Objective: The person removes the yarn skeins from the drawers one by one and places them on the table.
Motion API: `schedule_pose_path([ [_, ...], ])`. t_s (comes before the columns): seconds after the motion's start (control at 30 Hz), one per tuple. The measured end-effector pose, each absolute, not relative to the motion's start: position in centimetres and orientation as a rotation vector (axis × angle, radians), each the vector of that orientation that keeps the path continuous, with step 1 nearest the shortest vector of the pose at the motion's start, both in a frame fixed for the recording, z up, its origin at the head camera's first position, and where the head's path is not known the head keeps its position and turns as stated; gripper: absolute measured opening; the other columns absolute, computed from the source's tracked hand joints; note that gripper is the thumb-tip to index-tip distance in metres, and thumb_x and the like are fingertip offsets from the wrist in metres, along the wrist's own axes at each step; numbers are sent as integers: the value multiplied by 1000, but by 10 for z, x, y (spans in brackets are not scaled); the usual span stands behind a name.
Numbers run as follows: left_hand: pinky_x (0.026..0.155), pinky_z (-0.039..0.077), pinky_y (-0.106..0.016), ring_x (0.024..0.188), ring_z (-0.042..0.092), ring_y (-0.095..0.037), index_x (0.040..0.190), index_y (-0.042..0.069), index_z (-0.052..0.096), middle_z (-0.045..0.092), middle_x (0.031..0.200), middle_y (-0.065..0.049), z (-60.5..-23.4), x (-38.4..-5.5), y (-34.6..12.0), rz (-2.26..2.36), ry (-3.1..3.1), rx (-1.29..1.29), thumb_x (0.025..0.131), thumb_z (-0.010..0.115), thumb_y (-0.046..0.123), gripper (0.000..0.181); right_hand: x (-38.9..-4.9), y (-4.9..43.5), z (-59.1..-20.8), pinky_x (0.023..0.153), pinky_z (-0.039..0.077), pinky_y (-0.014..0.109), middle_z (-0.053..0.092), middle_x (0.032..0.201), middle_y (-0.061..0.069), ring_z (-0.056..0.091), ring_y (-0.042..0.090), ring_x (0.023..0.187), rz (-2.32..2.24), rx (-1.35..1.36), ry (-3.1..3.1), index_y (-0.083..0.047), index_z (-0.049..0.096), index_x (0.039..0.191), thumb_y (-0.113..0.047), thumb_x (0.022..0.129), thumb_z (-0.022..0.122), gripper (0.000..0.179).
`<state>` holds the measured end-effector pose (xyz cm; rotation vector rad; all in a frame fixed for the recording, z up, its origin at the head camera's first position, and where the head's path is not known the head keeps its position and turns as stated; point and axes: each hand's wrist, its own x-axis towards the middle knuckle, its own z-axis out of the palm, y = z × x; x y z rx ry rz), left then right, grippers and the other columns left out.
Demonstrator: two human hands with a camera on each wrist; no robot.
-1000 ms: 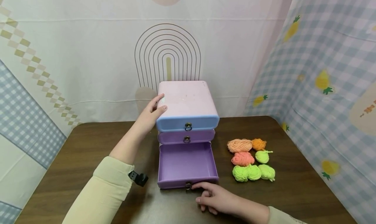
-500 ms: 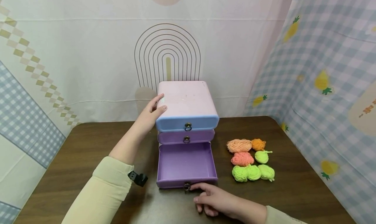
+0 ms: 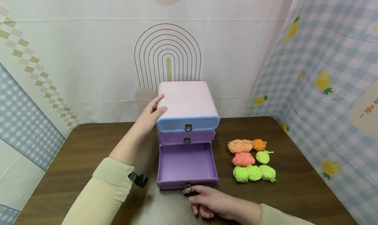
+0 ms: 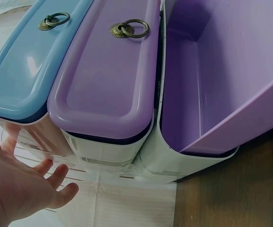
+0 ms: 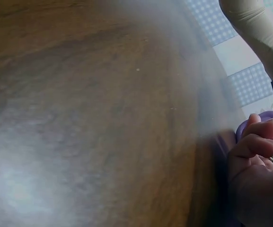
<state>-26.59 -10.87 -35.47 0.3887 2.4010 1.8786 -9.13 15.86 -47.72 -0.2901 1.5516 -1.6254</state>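
Observation:
A small cabinet (image 3: 187, 98) with a pale pink top stands on the table, its drawers stacked one over another. The blue top drawer (image 3: 174, 124) and purple middle drawer (image 3: 171, 138) are pushed in, while the purple bottom drawer (image 3: 186, 162) is pulled out and has nothing in it. My left hand (image 3: 150, 115) rests on the cabinet's upper left edge, fingers spread along its side. At the bottom drawer's front, my right hand (image 3: 209, 200) has its index finger hooked through the brass ring pull (image 3: 188, 188); the other fingers are loosely bent below.
To the right of the cabinet lie several balls of yarn: peach yarn (image 3: 240, 146), orange yarn (image 3: 259, 144), coral yarn (image 3: 243, 159) and bright green yarn (image 3: 247, 173). A patterned cloth (image 3: 97, 54) hangs behind the brown table (image 3: 97, 146).
The right hand has shifted a little left, and its index finger has gone from beside the ring pull to through it. The left hand and drawers have stayed in place.

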Motion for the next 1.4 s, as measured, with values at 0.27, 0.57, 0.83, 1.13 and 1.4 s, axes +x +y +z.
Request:
schedule_pose_path([
  [0.27, 103, 38, -49, 129, 42, -31, 156, 33, 29, 34, 153, -16, -355, -265, -109, 1880, 2400, 391, 100, 54, 41, 62, -91, 151, -477, 39, 33, 16, 59, 70, 2, 42, 1, 42, -1662, -224, 1650, 2, 50, 136, -23, 103, 52, 41],
  [0.57, 103, 38, -49, 128, 43, -31, 156, 35, 29, 35, 153, -16, -356, -267, -109, 1873, 2398, 388, 100, 54, 41, 61, -89, 147, -479, 38, 31, 16, 56, 62, 1, 41, 1, 40, -1680, -163, 1793, -1, 59, 132, -18, 102, 54, 35],
  [0.83, 102, 39, -49, 128, 43, -32, 156, 35, 29, 35, 152, -16, -356, -267, -109, 1871, 2403, 382, 100, 54, 40, 62, -90, 149, -481, 38, 32, 16, 56, 58, 1, 41, 0, 40, -1684, -172, 1872, -1, 61, 132, -16, 100, 58, 36],
  [1.13, 100, 41, -49, 126, 45, -31, 156, 36, 30, 36, 152, -15, -354, -266, -109, 1879, 2398, 367, 100, 55, 41, 61, -94, 155, -479, 38, 36, 17, 58, 58, 2, 42, 2, 40, -1671, -206, 1925, -1, 65, 127, -15, 97, 62, 33],
  [1.4, 100, 42, -49, 127, 45, -31, 156, 36, 29, 35, 153, -15, -353, -266, -109, 1864, 2403, 366, 100, 55, 42, 62, -100, 156, -476, 39, 37, 19, 57, 59, 2, 41, 4, 40, -1662, -223, 1954, 0, 64, 127, -14, 98, 61, 33],
])
